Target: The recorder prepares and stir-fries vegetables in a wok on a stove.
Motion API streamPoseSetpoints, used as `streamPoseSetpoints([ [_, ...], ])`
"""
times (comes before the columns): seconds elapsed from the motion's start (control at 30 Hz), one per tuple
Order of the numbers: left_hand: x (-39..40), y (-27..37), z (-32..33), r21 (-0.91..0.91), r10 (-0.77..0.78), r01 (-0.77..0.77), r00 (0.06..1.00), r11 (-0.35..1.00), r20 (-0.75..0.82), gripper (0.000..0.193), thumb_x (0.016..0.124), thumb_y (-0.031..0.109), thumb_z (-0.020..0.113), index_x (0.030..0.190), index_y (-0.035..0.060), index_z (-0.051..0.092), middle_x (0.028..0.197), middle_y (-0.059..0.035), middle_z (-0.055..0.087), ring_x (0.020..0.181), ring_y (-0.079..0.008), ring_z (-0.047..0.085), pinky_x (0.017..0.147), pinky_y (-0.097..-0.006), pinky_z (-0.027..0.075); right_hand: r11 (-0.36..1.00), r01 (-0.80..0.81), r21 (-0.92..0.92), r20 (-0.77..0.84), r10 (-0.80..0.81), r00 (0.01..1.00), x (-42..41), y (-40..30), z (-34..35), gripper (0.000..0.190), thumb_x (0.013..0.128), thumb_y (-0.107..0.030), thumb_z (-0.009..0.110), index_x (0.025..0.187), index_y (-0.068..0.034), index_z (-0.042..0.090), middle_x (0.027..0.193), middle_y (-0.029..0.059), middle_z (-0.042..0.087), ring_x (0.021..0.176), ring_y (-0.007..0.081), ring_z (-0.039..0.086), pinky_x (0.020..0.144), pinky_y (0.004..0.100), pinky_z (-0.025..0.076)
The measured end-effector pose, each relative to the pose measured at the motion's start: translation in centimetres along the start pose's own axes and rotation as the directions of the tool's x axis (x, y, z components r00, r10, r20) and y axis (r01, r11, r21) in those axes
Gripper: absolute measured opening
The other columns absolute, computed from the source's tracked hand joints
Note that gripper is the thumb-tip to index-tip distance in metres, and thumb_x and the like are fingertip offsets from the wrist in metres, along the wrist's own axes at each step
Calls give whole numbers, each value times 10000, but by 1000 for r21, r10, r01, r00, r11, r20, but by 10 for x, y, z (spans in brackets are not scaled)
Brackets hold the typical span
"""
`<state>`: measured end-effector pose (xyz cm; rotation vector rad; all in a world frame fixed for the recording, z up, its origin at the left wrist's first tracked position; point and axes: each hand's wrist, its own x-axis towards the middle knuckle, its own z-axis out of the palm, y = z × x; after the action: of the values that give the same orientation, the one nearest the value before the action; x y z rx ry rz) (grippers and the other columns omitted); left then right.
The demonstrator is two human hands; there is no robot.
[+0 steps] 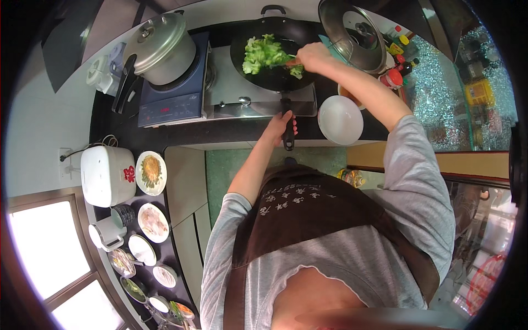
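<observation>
Green leafy vegetables (264, 55) lie heaped in a black wok (255, 80) on a gas stove (222, 95). My left hand (280, 127) grips the wok's black handle (288, 138), which points towards me. Over the wok's right side, my right hand (315, 57) holds a spatula (293, 62), of which a brown part shows at my fingers. The spatula's blade is mostly hidden among the greens. A small piece of greens (296, 72) sits apart from the heap, below the spatula. Beneath my right forearm stands a white bowl (340, 119) on the counter edge.
Left of the stove, a pressure cooker (165, 49) stands on a lit induction cooktop (171, 107). A glass wok lid (354, 35) leans at the back right beside seasoning bottles (400, 66). Along the left counter are a rice cooker (108, 175) and several plates of food (153, 222).
</observation>
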<state>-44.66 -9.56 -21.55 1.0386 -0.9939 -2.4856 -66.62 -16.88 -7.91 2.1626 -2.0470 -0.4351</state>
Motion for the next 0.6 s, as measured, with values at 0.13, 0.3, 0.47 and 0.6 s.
streamPoseSetpoints([
  [0.13,-4,2,-2,-36,-16,15,1000,999,-15,273,958,307,530,980,35,524,794,-42,539,663,-155,547,636,-334,540,956,-149,254,251,84,964,-1,29,-43,582,823,-638,540,811,-80,708,626,86,642,605,231,651,573,370,524],
  [0.3,-4,-2,-7,-36,0,0,1000,999,-12,271,956,306,534,980,36,525,791,-43,537,659,-152,543,637,-330,540,963,-124,239,482,-6,876,-23,6,-103,274,906,-346,506,1088,-230,675,610,35,638,498,143,603,462,284,466],
  [0.47,-6,-5,-8,-44,14,-15,1000,999,-19,271,956,302,533,982,33,525,789,-42,534,653,-148,537,632,-322,537,935,119,335,207,-196,958,35,-48,-89,619,813,-665,523,719,-66,647,571,62,617,520,190,607,555,349,504],
  [0.6,-2,-5,-1,-33,28,-29,999,999,-30,264,957,300,521,971,36,525,779,-43,534,642,-152,543,610,-322,535,996,40,76,-164,-27,986,105,-29,-44,493,880,-532,519,841,-64,668,635,102,641,570,242,634,595,390,513],
])
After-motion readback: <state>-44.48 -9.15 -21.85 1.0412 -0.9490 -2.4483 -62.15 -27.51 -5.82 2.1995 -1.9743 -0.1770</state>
